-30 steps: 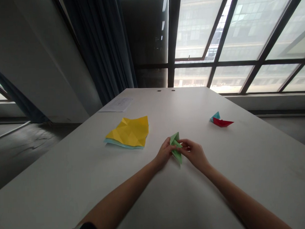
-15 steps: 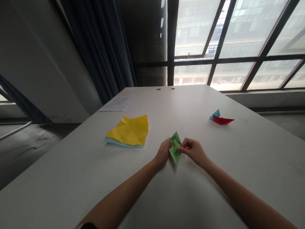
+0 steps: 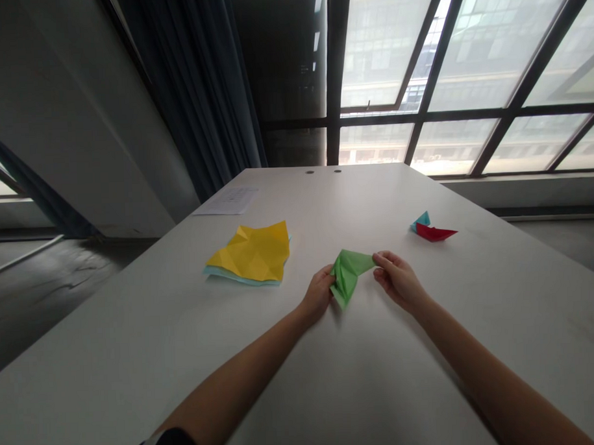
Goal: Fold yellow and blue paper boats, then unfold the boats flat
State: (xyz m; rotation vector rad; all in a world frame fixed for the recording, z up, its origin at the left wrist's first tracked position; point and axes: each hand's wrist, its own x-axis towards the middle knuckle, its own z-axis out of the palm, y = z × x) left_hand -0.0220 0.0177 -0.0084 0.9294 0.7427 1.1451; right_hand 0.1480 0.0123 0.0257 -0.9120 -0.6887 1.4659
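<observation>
Counts: 2 hands, left (image 3: pixel 319 293) + right (image 3: pixel 400 280). 1 green folded paper (image 3: pixel 348 272). 2 flat creased sheets, yellow (image 3: pixel 252 252) over light blue (image 3: pixel 231 277). 2 small folded pcs, red (image 3: pixel 434 232) + teal (image 3: pixel 420 221). 1 white printed sheet (image 3: pixel 227 201). 1 tabletop (image 3: pixel 332 390).

We look across a long white table (image 3: pixel 429 373) toward tall dark-framed windows (image 3: pixel 462 80) filled with pale daylight. A dark curtain (image 3: pixel 199 89) hangs beside a grey wall (image 3: pixel 54 114), above a dull concrete floor (image 3: pixel 40 283).
</observation>
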